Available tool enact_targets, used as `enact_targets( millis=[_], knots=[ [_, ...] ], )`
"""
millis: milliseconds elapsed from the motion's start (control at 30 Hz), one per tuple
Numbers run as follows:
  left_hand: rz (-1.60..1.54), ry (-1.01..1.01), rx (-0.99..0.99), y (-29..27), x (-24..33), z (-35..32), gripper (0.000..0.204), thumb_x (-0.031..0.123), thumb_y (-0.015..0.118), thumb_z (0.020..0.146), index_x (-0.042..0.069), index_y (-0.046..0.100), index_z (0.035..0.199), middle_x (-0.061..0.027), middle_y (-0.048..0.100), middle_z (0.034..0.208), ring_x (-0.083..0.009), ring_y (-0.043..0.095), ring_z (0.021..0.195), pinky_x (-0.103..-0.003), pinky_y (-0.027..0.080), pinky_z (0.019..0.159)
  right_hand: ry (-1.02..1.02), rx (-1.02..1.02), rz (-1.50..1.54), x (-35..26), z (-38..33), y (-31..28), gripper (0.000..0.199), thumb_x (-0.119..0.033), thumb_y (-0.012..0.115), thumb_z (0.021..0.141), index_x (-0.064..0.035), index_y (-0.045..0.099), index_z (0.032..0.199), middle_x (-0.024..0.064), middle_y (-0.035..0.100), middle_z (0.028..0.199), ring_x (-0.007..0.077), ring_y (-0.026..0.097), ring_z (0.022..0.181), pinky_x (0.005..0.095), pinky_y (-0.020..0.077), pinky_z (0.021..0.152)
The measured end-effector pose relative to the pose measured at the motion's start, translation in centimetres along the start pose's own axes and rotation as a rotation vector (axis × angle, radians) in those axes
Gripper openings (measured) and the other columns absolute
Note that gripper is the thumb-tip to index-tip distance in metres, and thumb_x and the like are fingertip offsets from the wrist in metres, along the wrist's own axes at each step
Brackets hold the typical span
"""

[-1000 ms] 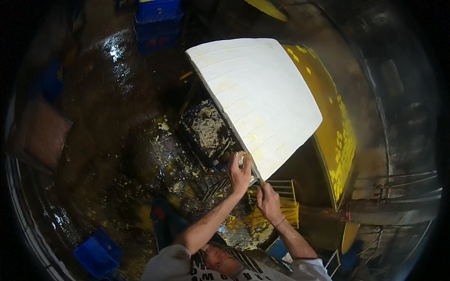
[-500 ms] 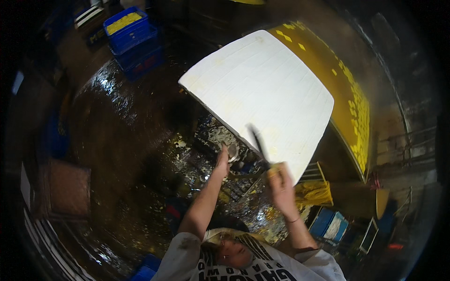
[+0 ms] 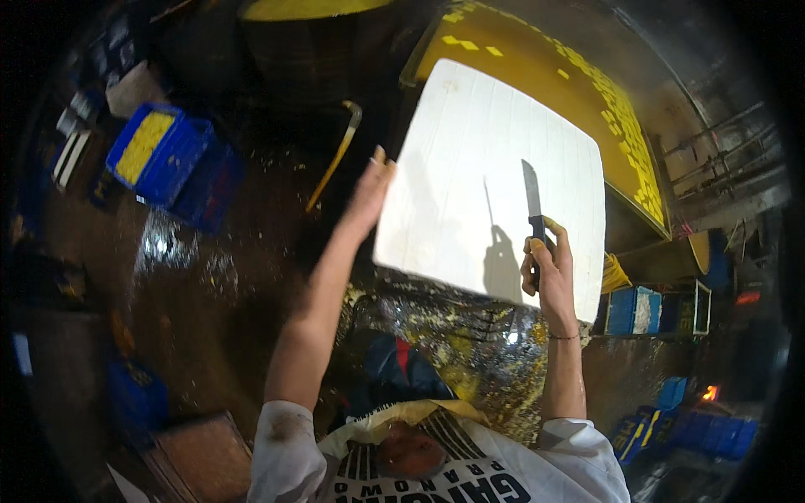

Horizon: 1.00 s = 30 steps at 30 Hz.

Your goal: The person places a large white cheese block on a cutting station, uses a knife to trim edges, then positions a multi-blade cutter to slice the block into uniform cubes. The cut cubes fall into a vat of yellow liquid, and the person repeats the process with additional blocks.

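Observation:
A large white slab (image 3: 470, 126) with a smooth top and faint parallel lines lies in front of me. Over its right part, my right hand (image 3: 555, 281) grips a knife (image 3: 533, 191) by the dark handle, blade pointing away from me. The hand and blade throw a shadow on the white surface. My left hand (image 3: 367, 194) is at the slab's left edge, fingers stretched out and pointing away. It seems to touch the edge, though some fingers are hard to make out.
Behind the slab is a vat of yellow-brown liquid (image 3: 537, 80) with yellow pieces floating. A round yellow-topped vessel (image 3: 310, 10) stands farther back. Left are stacked blue crates (image 3: 172, 159) and a curved yellow-handled tool (image 3: 334, 155). Blue crates (image 3: 633, 310) stand right; scraps litter the wet floor (image 3: 495, 369).
My left hand has gone from below the slab's near edge to its left edge. The knife has moved right and its blade now points straighter away. The whole view has shifted.

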<state>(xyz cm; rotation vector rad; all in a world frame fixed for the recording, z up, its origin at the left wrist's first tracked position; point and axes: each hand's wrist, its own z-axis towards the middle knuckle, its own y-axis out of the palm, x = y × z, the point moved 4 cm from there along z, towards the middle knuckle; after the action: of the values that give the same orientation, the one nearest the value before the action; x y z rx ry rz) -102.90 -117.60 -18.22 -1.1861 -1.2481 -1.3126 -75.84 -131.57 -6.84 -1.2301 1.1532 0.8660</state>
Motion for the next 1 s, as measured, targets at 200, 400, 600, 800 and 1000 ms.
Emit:
enact_targets(
  millis=[200, 400, 600, 800, 1000],
  knots=[
    [-0.079, 0.049, -0.252, 0.9, -2.3, 1.9, 0.064, 0.037, 0.042, 0.104, 0.004, 0.019, 0.154, -0.0183, 0.021, 0.159, -0.027, 0.02, 0.147, -0.034, 0.019, 0.118, 0.067, 0.016, -0.015, -0.2, 8.9, 9.1, 0.026, -0.02, 0.046, 0.104, -0.008, 0.045, 0.127, -0.0033, 0.046, 0.069, 0.0036, 0.04, 0.05, 0.0207, 0.0322, 0.037],
    [-0.319, -0.087, -0.22, -1.6, -2.1, 13.9, 0.059, 0.03, 0.049, 0.103, 0.0, 0.03, 0.15, -0.0132, 0.033, 0.156, -0.0195, 0.031, 0.143, -0.029, 0.024, 0.116, -0.091, 0.167, -0.353, -2.2, 20.8, 18.1, 0.022, -0.023, 0.047, 0.102, -0.0038, 0.046, 0.113, 0.0089, 0.056, 0.065, 0.0185, 0.054, 0.05, 0.0355, 0.0402, 0.043],
    [-0.295, -0.194, -0.339, -0.5, -1.2, 28.1, 0.057, 0.027, 0.054, 0.101, 0.011, 0.034, 0.151, -0.0138, 0.046, 0.147, -0.0209, 0.048, 0.13, -0.029, 0.039, 0.105, -0.217, 0.39, -0.709, -4.4, 29.6, 25.2, 0.02, -0.012, 0.051, 0.094, 0.0025, 0.042, 0.105, 0.0324, 0.061, 0.07, 0.0505, 0.061, 0.068, 0.0553, 0.0477, 0.058],
    [-0.242, -0.016, -0.518, 3.6, -2.3, 36.5, 0.054, 0.017, 0.057, 0.098, 0.009, 0.039, 0.148, -0.0174, 0.05, 0.143, -0.0214, 0.049, 0.129, -0.031, 0.041, 0.103, -0.147, 0.547, -0.893, -3.7, 36.8, 26.0, 0.021, -0.013, 0.051, 0.095, 0.0027, 0.041, 0.102, 0.0329, 0.061, 0.071, 0.0505, 0.062, 0.069, 0.0559, 0.0491, 0.059],
    [-0.221, 0.192, -0.586, 5.2, -3.2, 39.3, 0.049, 0.009, 0.057, 0.093, 0.004, 0.049, 0.14, -0.0201, 0.052, 0.14, -0.027, 0.051, 0.128, -0.033, 0.041, 0.104, -0.095, 0.584, -0.998, -4.2, 38.4, 26.3, 0.018, -0.013, 0.05, 0.095, 0.0015, 0.041, 0.102, 0.0334, 0.06, 0.07, 0.0511, 0.06, 0.068, 0.057, 0.0473, 0.056]
  ],
)
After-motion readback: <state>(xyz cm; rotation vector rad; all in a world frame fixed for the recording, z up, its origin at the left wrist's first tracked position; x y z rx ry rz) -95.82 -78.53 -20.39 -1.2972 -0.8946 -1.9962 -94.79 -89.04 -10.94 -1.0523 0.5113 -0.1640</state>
